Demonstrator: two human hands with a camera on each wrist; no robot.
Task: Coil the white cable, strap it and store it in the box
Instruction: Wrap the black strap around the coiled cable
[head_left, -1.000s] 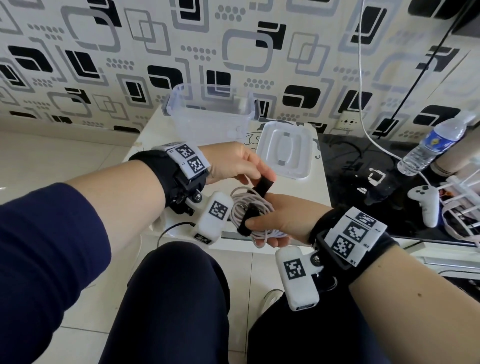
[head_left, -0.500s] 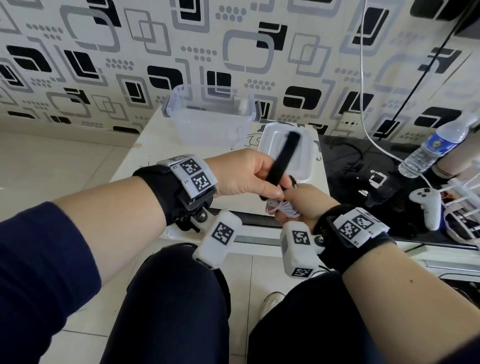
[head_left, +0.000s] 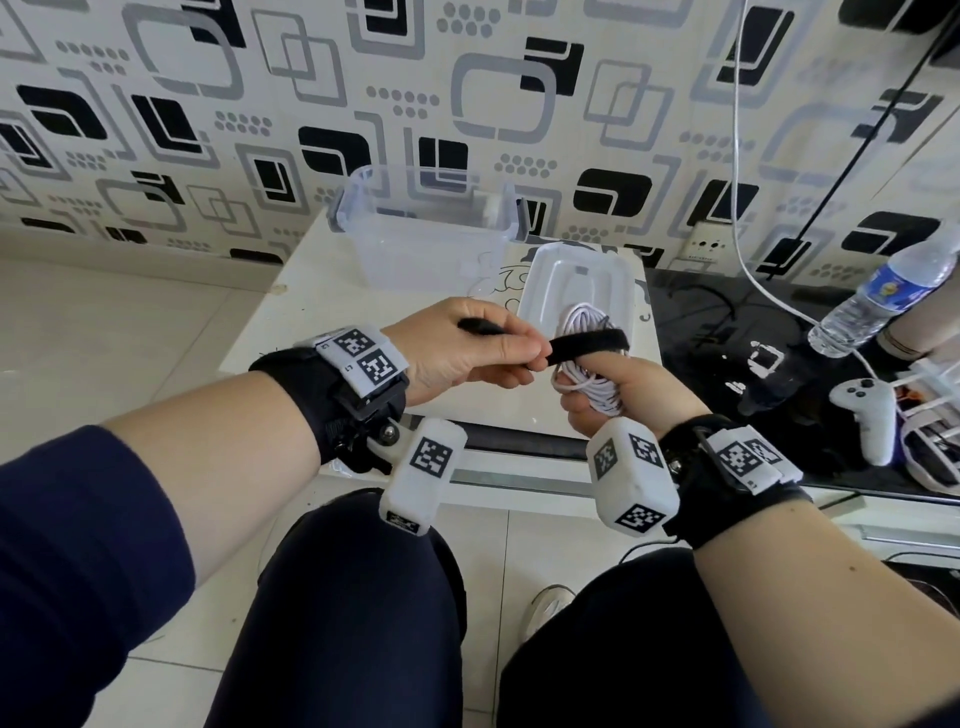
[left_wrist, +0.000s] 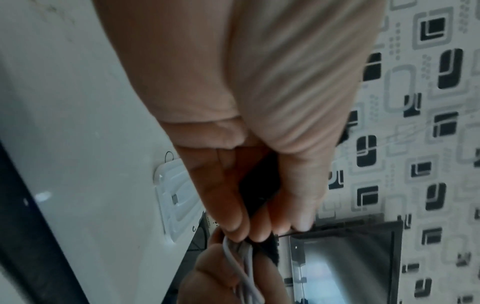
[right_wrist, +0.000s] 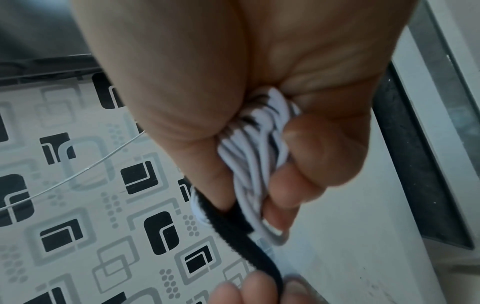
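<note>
Coiled white cable (head_left: 587, 358) clamped in the right hand (head_left: 631, 387), held above the white table (head_left: 291, 312). Black strap (head_left: 584, 345) looped over it, running leftward into the left hand (head_left: 467, 353), pinched tight between thumb and fingers. Clear box (head_left: 426, 234) open farther back by the patterned wall, lid (head_left: 582, 280) beside it.

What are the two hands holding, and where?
The right hand grips the coiled white cable around its bundled middle. The left hand pinches the black strap along its free end.
</note>
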